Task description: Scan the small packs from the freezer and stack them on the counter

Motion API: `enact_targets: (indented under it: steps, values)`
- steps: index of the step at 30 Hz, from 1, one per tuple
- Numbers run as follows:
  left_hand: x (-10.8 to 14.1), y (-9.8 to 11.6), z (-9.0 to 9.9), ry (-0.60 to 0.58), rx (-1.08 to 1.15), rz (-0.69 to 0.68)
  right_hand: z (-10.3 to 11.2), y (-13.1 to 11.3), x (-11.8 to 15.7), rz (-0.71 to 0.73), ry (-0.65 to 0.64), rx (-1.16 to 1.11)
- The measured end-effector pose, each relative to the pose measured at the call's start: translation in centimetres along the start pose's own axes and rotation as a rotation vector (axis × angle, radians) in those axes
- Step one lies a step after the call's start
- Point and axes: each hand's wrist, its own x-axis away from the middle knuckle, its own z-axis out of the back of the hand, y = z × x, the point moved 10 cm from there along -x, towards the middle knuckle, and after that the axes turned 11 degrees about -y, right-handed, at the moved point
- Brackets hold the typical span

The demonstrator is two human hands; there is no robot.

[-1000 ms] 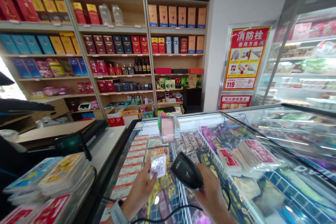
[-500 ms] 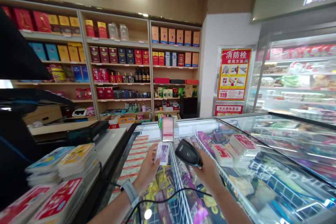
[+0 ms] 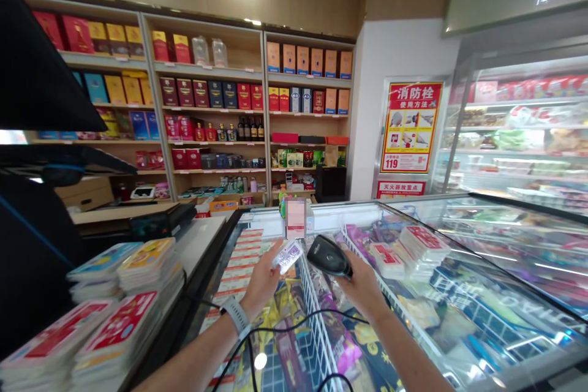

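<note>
My left hand (image 3: pixel 264 278), with a grey watch on its wrist, is closed on a small white packet with purple print (image 3: pixel 288 256). The packet is tilted and blurred, so its contents do not show. My right hand (image 3: pixel 361 286) grips a black barcode scanner (image 3: pixel 327 256), its head pointing left toward the packet. A small gap lies between scanner and packet. Both hands are over the glass top of a chest freezer (image 3: pixel 257 218), where white wire baskets (image 3: pixel 316 312) and colourful bags show underneath. The scanner's black cable (image 3: pixel 294 326) curves below my forearms.
Stacks of flat packs (image 3: pixel 122 324) stand on the counter at left, beside a dark monitor (image 3: pixel 41 73). A blurred pinkish card (image 3: pixel 295 218) stands at the freezer's far edge. More white-and-red packs (image 3: pixel 420 242) lie to the right. Boxed goods fill the back shelves (image 3: pixel 206 72).
The packet in my left hand has turned from facing me nearly upright to a slanted angle. The scanner stays in my right hand, shifted slightly. The view has moved a little left.
</note>
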Motion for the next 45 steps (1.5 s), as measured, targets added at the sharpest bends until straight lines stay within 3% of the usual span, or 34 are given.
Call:
enact_targets:
  steps: [12,24,33,40,45]
  values:
    - [-0.1,-0.8,-0.2,0.002,0.009,0.116,-0.7,0.6,-0.3,-0.046,-0.092,-0.056]
    - [-0.3,-1.7,0.5,0.060,0.100,0.092,-1.1,0.8,-0.5,-0.111,-0.137,-0.045]
    - [-0.1,-0.6,0.8,0.096,0.139,0.065,-1.8,1.3,-0.4,-0.145,-0.186,-0.023]
    - [-0.3,-2.1,1.2,0.117,0.130,0.043,-1.6,1.1,-0.5,-0.137,-0.203,-0.039]
    - [-0.2,-1.8,1.1,0.119,0.123,0.046,-1.6,1.1,-0.4,-0.137,-0.207,-0.020]
